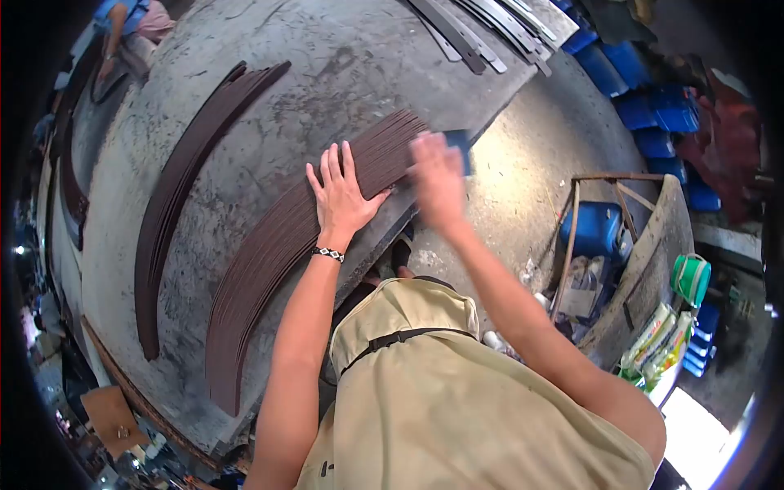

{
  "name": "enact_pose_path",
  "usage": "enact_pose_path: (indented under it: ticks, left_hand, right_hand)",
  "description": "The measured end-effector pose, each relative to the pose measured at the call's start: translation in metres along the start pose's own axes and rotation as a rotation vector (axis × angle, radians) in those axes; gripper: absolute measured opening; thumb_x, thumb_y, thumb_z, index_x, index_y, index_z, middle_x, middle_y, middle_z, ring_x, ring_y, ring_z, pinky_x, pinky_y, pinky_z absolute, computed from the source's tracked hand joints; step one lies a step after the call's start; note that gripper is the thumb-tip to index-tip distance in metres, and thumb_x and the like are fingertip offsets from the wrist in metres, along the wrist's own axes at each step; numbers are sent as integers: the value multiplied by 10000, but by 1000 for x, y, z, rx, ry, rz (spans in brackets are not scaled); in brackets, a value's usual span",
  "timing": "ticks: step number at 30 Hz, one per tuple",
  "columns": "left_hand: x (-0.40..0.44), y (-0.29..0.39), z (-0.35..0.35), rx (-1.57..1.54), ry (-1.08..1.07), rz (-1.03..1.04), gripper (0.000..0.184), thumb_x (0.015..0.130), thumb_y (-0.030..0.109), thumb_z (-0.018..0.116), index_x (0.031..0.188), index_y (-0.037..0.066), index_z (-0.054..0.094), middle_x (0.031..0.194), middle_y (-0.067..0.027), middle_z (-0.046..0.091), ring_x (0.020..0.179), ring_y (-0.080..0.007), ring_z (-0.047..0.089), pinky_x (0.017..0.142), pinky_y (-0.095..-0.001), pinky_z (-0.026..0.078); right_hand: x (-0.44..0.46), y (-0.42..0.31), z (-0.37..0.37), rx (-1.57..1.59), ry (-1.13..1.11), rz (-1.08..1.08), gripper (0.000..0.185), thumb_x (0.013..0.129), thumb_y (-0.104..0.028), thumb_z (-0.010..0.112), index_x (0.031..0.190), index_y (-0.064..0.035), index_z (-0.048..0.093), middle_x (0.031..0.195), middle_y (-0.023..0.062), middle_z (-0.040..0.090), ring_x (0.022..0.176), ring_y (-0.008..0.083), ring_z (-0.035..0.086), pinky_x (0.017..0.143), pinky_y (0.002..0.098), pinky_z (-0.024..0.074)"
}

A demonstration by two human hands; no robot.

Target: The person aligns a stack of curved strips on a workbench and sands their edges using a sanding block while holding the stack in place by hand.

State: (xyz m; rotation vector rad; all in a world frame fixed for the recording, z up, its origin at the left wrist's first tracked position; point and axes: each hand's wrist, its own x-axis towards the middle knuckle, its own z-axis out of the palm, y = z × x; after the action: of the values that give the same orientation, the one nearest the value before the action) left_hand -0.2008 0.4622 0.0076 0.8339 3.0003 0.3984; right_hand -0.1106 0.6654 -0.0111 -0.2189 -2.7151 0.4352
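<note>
A fanned stack of dark brown strips [269,253] curves across the grey table in front of me. My left hand [341,192] lies on the stack near its middle, fingers spread and thumb over the near edge. At the stack's right end is my right hand [438,175], blurred by motion, so its fingers are hard to make out. A dark blue flat piece [460,149] shows just behind that hand; whether the hand touches it is unclear. Farther left on the table lies a second, narrower brown stack [175,192].
Grey and black strips [457,37] lie at the table's [327,90] far end. Another person [122,24] is at the upper left. Right of the table stand a framed bin [645,269] with a blue container, a green bucket [691,279] and several blue containers.
</note>
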Motion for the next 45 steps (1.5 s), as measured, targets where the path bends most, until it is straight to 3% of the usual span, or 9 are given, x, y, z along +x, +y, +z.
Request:
enact_pose_path:
  ticks: [3, 9, 14, 18, 20, 24, 29, 37, 45]
  left_hand:
    - [-3, -15, 22, 411, 16, 67, 1303, 832, 675, 853, 1772, 35, 217, 1762, -219, 332, 1658, -377, 284, 1344, -692, 157]
    - [0, -5, 1, -39, 34, 1, 1309, 820, 701, 849, 1765, 30, 242, 1750, -213, 371, 1652, -369, 308, 1346, -700, 145]
    - [-3, -13, 21, 224, 74, 41, 1297, 824, 716, 840, 1760, 29, 263, 1750, -213, 371, 1658, -360, 293, 1347, -696, 145]
    - [-4, -7, 3, -48, 37, 14, 1296, 819, 692, 857, 1761, 33, 260, 1757, -217, 370, 1653, -363, 301, 1348, -693, 141]
    - [-5, -6, 1, -51, 27, 9, 1307, 809, 685, 868, 1765, 39, 253, 1755, -219, 371, 1652, -366, 303, 1346, -694, 141]
    - [-2, -5, 2, -83, 40, 0, 1323, 788, 658, 895, 1773, 64, 243, 1754, -226, 364, 1656, -373, 297, 1345, -693, 135]
    - [6, 6, -4, -55, -19, -55, 1365, 730, 590, 944, 1793, 137, 218, 1773, -235, 313, 1663, -406, 274, 1340, -720, 118]
    - [18, 36, 2, 27, -26, -59, 1440, 718, 678, 928, 1805, 129, 160, 1788, -254, 252, 1683, -450, 207, 1328, -745, 106]
    - [61, 89, 20, -9, -61, -91, 1428, 750, 688, 922, 1809, 137, 137, 1778, -253, 241, 1689, -441, 180, 1315, -762, 100]
  right_hand:
    - [-32, -82, 16, 124, -256, -167, 595, 1049, -290, 681, 1604, -95, 595, 1707, 114, 545, 1656, 299, 399, 1354, 583, 268]
    - [12, 8, -8, -151, -124, 113, 497, 1121, -234, 599, 1583, -52, 603, 1712, 141, 536, 1629, 338, 432, 1336, 587, 296]
    - [-37, -69, 1, 30, -266, -132, 530, 1106, -242, 626, 1615, -103, 580, 1731, 138, 509, 1647, 349, 404, 1352, 592, 266]
    - [6, 12, -10, -149, -183, -11, 496, 1101, -234, 615, 1585, -125, 608, 1724, 127, 520, 1649, 337, 403, 1349, 602, 276]
    - [51, 99, -21, -272, -46, 213, 447, 1149, -272, 539, 1549, -88, 616, 1599, 190, 632, 1464, 375, 609, 1224, 587, 424]
    - [109, 149, -93, 371, 358, 497, 420, 1191, -380, 567, 1189, -16, 776, 1008, 158, 817, 908, 255, 771, 767, 365, 538]
    - [109, 176, -75, 1292, 385, 758, 424, 1180, -385, 615, 1206, 10, 768, 1082, 57, 807, 936, 150, 752, 842, 321, 586]
    - [84, 155, -28, 1674, 144, 775, 402, 986, -102, 857, 1338, 47, 730, 1250, 92, 782, 1169, 177, 712, 1090, 345, 522]
    - [82, 145, -14, 1565, 76, 655, 327, 1022, -202, 849, 1235, -31, 669, 1095, 26, 743, 1002, 109, 671, 925, 316, 558]
